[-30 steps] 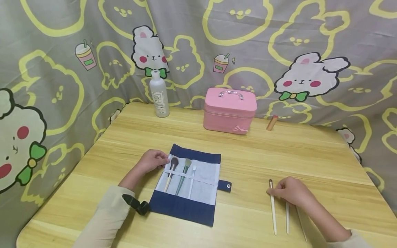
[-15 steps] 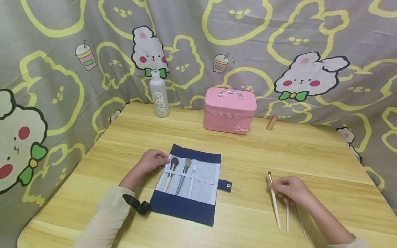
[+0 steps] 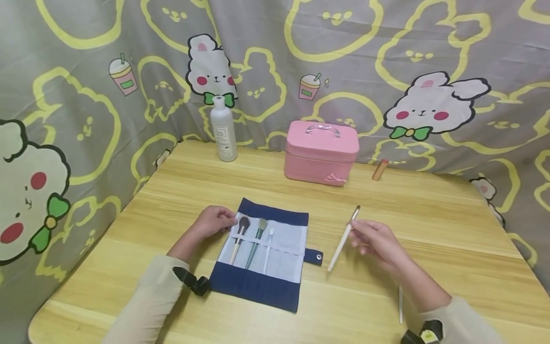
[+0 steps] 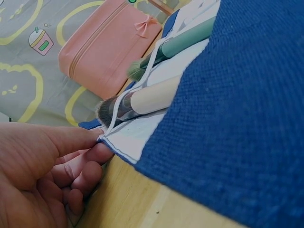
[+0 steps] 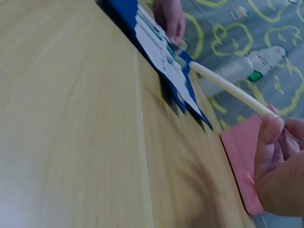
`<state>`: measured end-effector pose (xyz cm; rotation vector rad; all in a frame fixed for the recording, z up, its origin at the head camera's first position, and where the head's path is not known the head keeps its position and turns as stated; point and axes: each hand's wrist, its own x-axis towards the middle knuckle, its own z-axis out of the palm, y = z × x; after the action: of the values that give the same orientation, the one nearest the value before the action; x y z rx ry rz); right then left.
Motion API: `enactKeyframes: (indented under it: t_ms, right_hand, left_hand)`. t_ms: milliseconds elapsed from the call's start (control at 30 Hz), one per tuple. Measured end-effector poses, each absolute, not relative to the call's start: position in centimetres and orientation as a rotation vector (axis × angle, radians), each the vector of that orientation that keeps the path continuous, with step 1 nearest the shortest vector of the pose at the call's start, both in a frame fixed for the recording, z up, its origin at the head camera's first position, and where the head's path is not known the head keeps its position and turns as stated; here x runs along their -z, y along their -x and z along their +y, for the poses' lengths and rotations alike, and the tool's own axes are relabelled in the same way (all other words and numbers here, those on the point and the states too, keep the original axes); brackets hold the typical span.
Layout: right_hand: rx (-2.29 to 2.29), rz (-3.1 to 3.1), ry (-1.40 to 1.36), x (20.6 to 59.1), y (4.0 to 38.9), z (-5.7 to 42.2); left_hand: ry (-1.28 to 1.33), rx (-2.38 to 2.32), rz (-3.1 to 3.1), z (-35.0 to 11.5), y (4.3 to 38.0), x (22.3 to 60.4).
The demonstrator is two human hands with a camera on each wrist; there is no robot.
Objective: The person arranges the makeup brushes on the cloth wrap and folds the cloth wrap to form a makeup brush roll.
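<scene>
Wooden table (image 3: 421,205) before me, pale grain. Near far edge: pink case (image 3: 318,160), silver handle (image 3: 323,128) on lid, bow (image 3: 336,178) low on front. To my left of it, white bottle (image 3: 224,131), upright, printed label (image 3: 221,139). To my right, small orange-brown tube (image 3: 380,171), red end. Beyond, facing me, grey cloth (image 3: 262,28): yellow outlines, white rabbits, pink cups.

Brush roll (image 4: 232,109) cropped, left wrist view

Three brushes (image 3: 252,252) lie in the roll (image 3: 258,289); behind it, left to right: bottle (image 3: 223,131), case (image 3: 321,155), tube (image 3: 380,171)
</scene>
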<state>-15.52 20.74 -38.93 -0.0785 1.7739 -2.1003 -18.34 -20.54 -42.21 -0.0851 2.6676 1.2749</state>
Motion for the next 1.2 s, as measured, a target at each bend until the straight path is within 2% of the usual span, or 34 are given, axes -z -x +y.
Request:
enactKeyframes:
  t_ms: [267, 567, 900, 1200]
  right_hand:
    - [2.165, 1.8, -0.109, 39.8, 18.4, 15.7]
    - [2.119, 1.846, -0.149, 41.1, 20.7, 11.8]
    - [1.962, 1.959, -0.097, 41.8, 21.1, 9.8]
    - [1.575, 2.202, 0.034, 41.8, 20.6, 8.9]
  left_hand:
    - [0.087, -1.272, 2.663, -20.4, 18.6, 42.1]
    - [0.106, -1.292, 2.652, -20.4, 18.6, 42.0]
    - [0.108, -1.299, 2.648, -20.6, 18.5, 42.1]
    - [0.108, -1.294, 2.659, -20.6, 18.4, 42.3]
